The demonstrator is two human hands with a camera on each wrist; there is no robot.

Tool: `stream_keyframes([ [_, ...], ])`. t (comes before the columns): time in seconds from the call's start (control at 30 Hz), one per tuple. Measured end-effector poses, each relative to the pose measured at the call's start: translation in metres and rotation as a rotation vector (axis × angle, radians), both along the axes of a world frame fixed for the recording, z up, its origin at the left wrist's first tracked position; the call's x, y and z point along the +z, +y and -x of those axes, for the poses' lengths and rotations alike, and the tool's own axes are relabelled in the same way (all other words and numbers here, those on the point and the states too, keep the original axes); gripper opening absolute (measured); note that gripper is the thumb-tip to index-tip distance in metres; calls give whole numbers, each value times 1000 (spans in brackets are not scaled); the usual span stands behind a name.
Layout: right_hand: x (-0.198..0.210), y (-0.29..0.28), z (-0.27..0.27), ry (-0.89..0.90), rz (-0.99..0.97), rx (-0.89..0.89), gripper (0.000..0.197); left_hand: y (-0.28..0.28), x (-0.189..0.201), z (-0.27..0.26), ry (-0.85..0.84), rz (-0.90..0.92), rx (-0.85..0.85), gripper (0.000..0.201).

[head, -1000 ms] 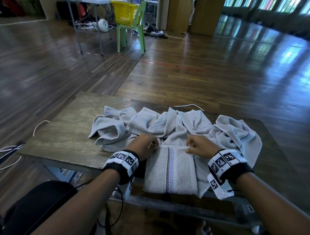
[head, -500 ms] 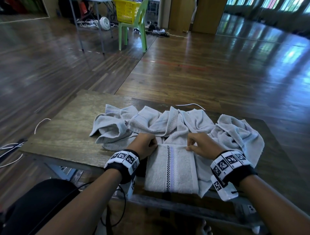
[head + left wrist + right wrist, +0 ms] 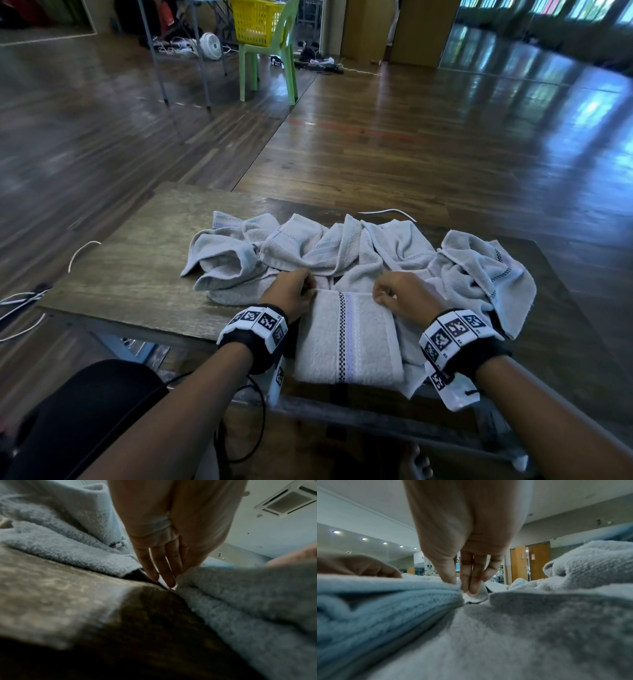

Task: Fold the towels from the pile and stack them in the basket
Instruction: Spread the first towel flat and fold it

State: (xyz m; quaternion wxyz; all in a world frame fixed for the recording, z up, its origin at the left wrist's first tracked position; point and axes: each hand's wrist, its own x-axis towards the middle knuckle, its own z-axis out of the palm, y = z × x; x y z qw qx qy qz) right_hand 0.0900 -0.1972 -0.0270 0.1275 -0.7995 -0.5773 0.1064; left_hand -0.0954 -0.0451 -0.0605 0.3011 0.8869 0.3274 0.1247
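Both forearms reach forward over the worktop (image 3: pixel 137 274) edge, left hand (image 3: pixel 289 296) and right hand (image 3: pixel 407 299) each with fingers (image 3: pixel 471 574) pinching a far corner of the folded towel (image 3: pixel 346 339), pile (image 3: pixel 342 253) just behind, wristbands (image 3: pixel 255 323) showing square black-and-white codes, no readable words.

Glossy wooden floor (image 3: pixel 411 154), green plastic chair (image 3: pixel 270 65) beyond.
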Motion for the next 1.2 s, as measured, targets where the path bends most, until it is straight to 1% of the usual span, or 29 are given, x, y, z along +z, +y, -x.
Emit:
stream_keyframes([
  [0.07,1,-3,7,-108,4,1,11,-5,5,1,41,-66,2,10],
  [0.17,5,-11,22,-325,49,39,25,-23,16,4,68,-213,-66,20],
  [0.23,4,-17,34,-368,118,37,32,-40,19,7,83,-246,-139,27],
  [0.33,-3,-26,52,-325,208,-37,41,-64,8,13,222,-178,-200,47],
  [0.37,-7,-29,58,-306,212,-62,45,-69,3,15,269,-159,-201,54],
  [0.43,-16,-37,68,-259,213,-112,55,-75,-8,18,314,-158,-184,61],
  [0.53,-32,-44,74,-177,252,-182,65,-78,-19,16,316,-172,-165,64],
  [0.63,-42,-45,73,-152,246,-237,73,-74,-26,15,304,-154,-136,66],
  [0.73,-44,-47,71,-151,237,-247,65,-62,-30,16,320,-138,-102,69],
  [0.8,-42,-48,69,-170,242,-231,65,-56,-29,18,336,-112,-74,67],
  [0.83,-41,-49,69,-180,239,-224,67,-54,-27,20,343,-92,-59,65],
  [0.9,-39,-50,67,-195,223,-210,80,-51,-23,23,350,-59,-43,61],
  [0.93,-37,-51,66,-200,207,-207,86,-49,-21,25,340,-45,-33,60],
  [0.97,-34,-52,63,-204,173,-214,89,-46,-17,26,302,-39,-10,58],
  [1.0,-31,-54,60,-209,127,-237,85,-42,-13,28,238,-36,29,53],
  [1.07,-25,-55,54,-185,38,-334,62,-35,-2,33,94,20,104,37],
  [1.1,-22,-55,52,-152,17,-386,51,-33,3,35,45,79,124,33],
  [1.13,-20,-55,50,-114,22,-428,45,-33,7,38,31,141,131,32],
  [1.2,-16,-52,48,-62,91,-475,42,-37,14,42,70,211,126,33],
])
